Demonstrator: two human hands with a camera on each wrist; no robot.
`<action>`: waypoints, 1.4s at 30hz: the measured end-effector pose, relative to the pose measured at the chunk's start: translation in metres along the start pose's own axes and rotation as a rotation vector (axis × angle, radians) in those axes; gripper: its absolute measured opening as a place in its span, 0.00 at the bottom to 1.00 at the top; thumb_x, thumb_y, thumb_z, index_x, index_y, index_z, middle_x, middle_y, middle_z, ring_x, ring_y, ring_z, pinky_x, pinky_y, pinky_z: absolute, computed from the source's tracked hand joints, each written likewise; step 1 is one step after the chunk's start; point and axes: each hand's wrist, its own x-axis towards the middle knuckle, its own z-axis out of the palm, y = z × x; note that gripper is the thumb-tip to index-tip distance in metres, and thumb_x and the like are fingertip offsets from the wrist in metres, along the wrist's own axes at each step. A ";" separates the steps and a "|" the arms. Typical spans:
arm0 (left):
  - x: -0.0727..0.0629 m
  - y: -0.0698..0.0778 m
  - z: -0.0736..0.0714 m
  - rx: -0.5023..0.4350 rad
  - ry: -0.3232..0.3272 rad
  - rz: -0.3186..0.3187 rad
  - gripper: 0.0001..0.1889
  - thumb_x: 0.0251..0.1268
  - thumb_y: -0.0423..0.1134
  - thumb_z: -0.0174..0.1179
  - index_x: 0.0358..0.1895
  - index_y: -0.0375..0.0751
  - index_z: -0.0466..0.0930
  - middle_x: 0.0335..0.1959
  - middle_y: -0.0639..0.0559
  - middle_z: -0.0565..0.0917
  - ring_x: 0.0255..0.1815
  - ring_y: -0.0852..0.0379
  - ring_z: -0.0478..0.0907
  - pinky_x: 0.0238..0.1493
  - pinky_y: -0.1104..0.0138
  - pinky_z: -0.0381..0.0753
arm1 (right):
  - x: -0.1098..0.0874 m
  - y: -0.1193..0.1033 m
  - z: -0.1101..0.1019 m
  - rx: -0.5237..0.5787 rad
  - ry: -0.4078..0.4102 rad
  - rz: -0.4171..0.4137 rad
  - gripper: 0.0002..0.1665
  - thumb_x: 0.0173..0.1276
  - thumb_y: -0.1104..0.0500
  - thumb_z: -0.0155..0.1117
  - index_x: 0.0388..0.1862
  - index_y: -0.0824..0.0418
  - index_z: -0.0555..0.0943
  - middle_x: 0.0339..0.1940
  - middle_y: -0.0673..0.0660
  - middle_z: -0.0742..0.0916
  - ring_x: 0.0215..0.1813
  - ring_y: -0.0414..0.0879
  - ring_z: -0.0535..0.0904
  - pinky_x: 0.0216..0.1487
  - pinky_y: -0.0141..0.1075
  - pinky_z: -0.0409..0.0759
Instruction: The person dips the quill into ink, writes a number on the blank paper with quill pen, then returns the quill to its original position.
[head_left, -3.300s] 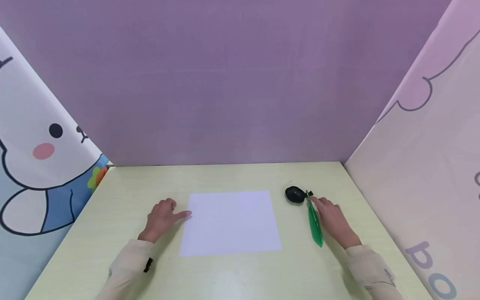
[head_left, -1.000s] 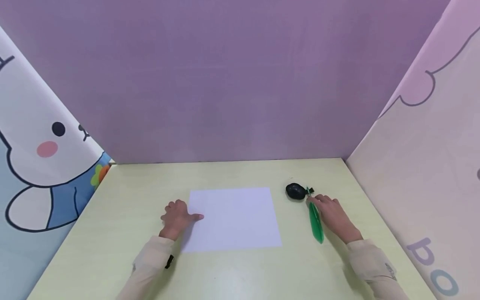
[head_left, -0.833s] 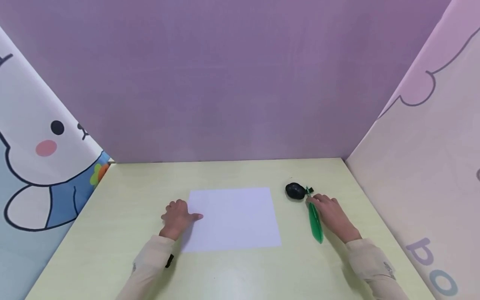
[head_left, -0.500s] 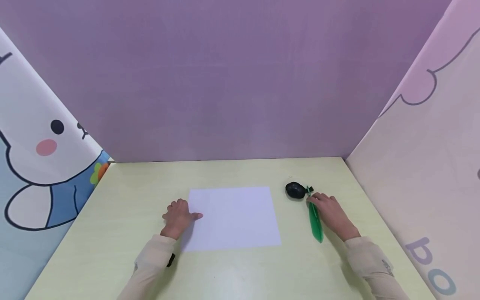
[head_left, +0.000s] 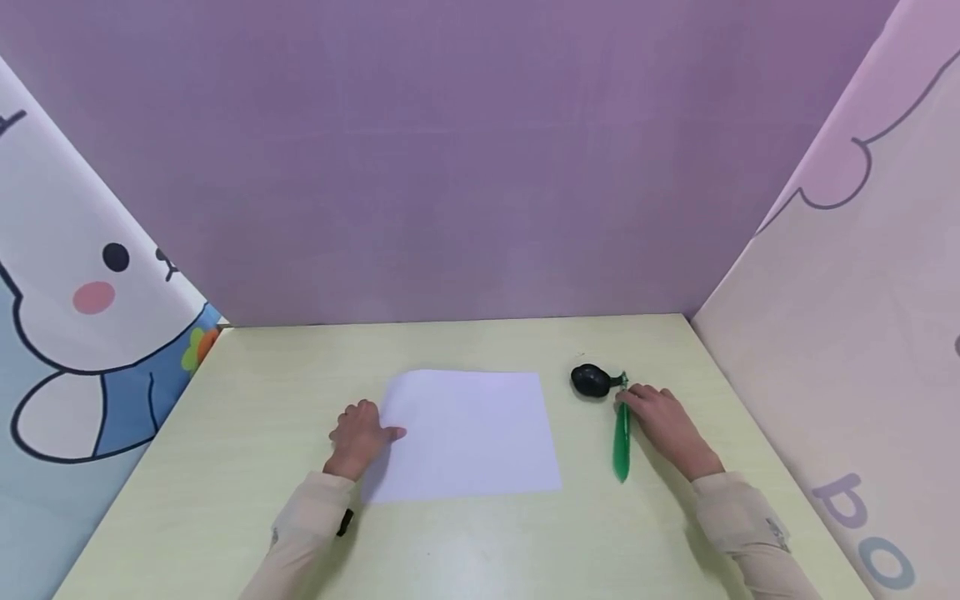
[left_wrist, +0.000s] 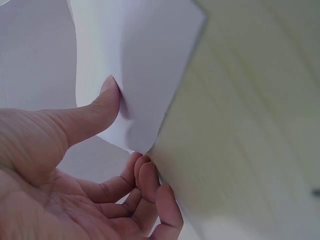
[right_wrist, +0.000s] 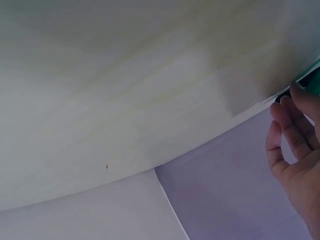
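Observation:
A white sheet of paper (head_left: 468, 433) lies mid-table, its left edge bent up. My left hand (head_left: 358, 437) pinches that edge; in the left wrist view the thumb (left_wrist: 102, 102) lies on the upper face and the curled fingers (left_wrist: 145, 180) sit at the edge. To the right, my right hand (head_left: 667, 425) pinches a long, glossy green leaf-shaped thing (head_left: 622, 454) near its narrow top end. In the right wrist view that green thing (right_wrist: 314, 82) shows only partly beyond the thumb. Just left of the fingertips lies a shiny black oval thing (head_left: 590, 381) with a short neck.
The pale wooden table (head_left: 465, 550) meets a purple back panel (head_left: 450, 167). Printed panels stand on both sides, with a cartoon animal (head_left: 82, 333) on the left and letters (head_left: 885, 558) on the right. A black band (head_left: 345, 522) shows at the left sleeve.
My left hand has moved right onto the paper, and the far left corner has lifted and curled. In my right hand the green thing has swung its lower end leftward, standing straighter.

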 end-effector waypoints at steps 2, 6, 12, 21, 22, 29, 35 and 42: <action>0.000 0.000 0.000 -0.015 0.000 0.001 0.26 0.63 0.45 0.75 0.40 0.25 0.73 0.32 0.36 0.74 0.33 0.44 0.69 0.32 0.54 0.74 | 0.000 0.001 0.000 0.004 0.014 -0.009 0.16 0.64 0.73 0.70 0.49 0.62 0.85 0.43 0.61 0.87 0.45 0.57 0.85 0.35 0.47 0.78; 0.000 0.001 0.000 -0.033 0.000 0.006 0.25 0.64 0.45 0.74 0.38 0.26 0.72 0.31 0.37 0.73 0.33 0.45 0.68 0.31 0.56 0.73 | -0.001 0.003 0.001 0.006 0.032 -0.018 0.17 0.63 0.72 0.72 0.50 0.62 0.85 0.43 0.60 0.87 0.45 0.56 0.85 0.36 0.47 0.78; -0.001 0.000 0.000 -0.055 0.014 0.017 0.27 0.63 0.45 0.75 0.42 0.25 0.70 0.31 0.36 0.75 0.32 0.45 0.71 0.30 0.55 0.75 | -0.002 0.005 0.001 0.007 0.053 -0.020 0.19 0.61 0.73 0.73 0.50 0.62 0.85 0.43 0.60 0.87 0.45 0.56 0.85 0.35 0.48 0.78; 0.001 -0.003 0.002 -0.096 0.017 0.025 0.36 0.61 0.45 0.77 0.52 0.18 0.66 0.34 0.31 0.79 0.31 0.43 0.76 0.34 0.48 0.80 | -0.001 0.007 -0.002 0.019 0.104 -0.034 0.22 0.58 0.73 0.76 0.51 0.62 0.85 0.43 0.61 0.88 0.44 0.57 0.85 0.34 0.48 0.79; 0.001 -0.004 0.002 -0.103 0.015 0.025 0.35 0.61 0.45 0.77 0.51 0.19 0.66 0.34 0.31 0.78 0.30 0.43 0.76 0.33 0.50 0.80 | -0.001 0.007 -0.002 0.019 0.109 -0.037 0.22 0.58 0.73 0.76 0.51 0.63 0.85 0.43 0.61 0.88 0.44 0.57 0.85 0.35 0.48 0.79; 0.002 -0.005 0.003 -0.146 0.001 0.020 0.32 0.62 0.45 0.76 0.49 0.22 0.67 0.32 0.34 0.77 0.29 0.46 0.73 0.28 0.57 0.75 | 0.001 0.010 -0.002 0.017 0.147 -0.065 0.23 0.57 0.72 0.77 0.52 0.64 0.84 0.42 0.61 0.88 0.42 0.57 0.85 0.36 0.50 0.80; 0.007 -0.010 0.004 -0.183 -0.016 0.018 0.26 0.73 0.46 0.66 0.51 0.22 0.68 0.34 0.35 0.79 0.30 0.47 0.74 0.30 0.58 0.75 | 0.004 0.010 -0.005 0.031 0.173 -0.061 0.24 0.56 0.72 0.78 0.53 0.64 0.84 0.40 0.60 0.88 0.41 0.56 0.85 0.37 0.51 0.82; 0.004 -0.014 -0.002 -0.226 -0.029 0.008 0.21 0.78 0.44 0.55 0.52 0.24 0.70 0.38 0.34 0.79 0.33 0.44 0.76 0.34 0.54 0.75 | 0.006 0.010 -0.008 0.097 0.193 -0.040 0.26 0.56 0.75 0.78 0.53 0.65 0.84 0.41 0.60 0.88 0.41 0.57 0.86 0.39 0.51 0.86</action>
